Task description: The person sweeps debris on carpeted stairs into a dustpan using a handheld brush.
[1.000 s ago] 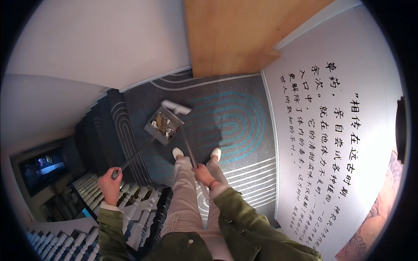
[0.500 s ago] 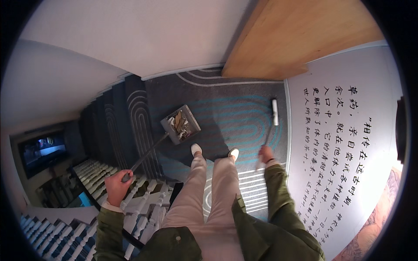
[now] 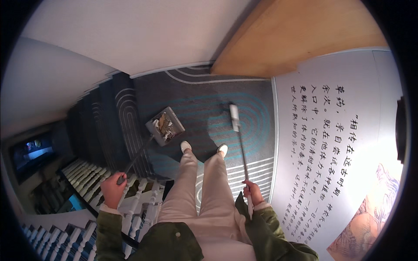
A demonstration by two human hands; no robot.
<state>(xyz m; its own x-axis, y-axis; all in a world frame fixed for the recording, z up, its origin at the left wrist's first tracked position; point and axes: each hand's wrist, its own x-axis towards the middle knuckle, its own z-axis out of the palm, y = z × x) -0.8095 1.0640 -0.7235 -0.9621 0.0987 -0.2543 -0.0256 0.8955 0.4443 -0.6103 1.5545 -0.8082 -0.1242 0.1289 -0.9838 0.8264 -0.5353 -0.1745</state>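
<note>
My left hand (image 3: 113,188) is closed round the long dark handle of a grey dustpan (image 3: 154,128), low at the lower left. The dustpan rests on the patterned grey carpet and holds scraps of debris. My right hand (image 3: 254,192) grips the long handle (image 3: 244,161) of a broom whose white head (image 3: 234,116) is on the carpet right of the dustpan, apart from it. My feet (image 3: 222,150) in white shoes stand below both tool heads.
Carpeted stairs (image 3: 100,111) descend at the left, beside white balusters (image 3: 141,198) with a dark rail. A wall screen (image 3: 32,154) is at lower left. A wooden panel (image 3: 296,30) is at top right, a wall with black lettering (image 3: 374,87) at right.
The broom head first moved from beside the dustpan out to the right wall, then came back leftward toward the dustpan, my right hand moving with it. The dustpan stayed near the stair edge.
</note>
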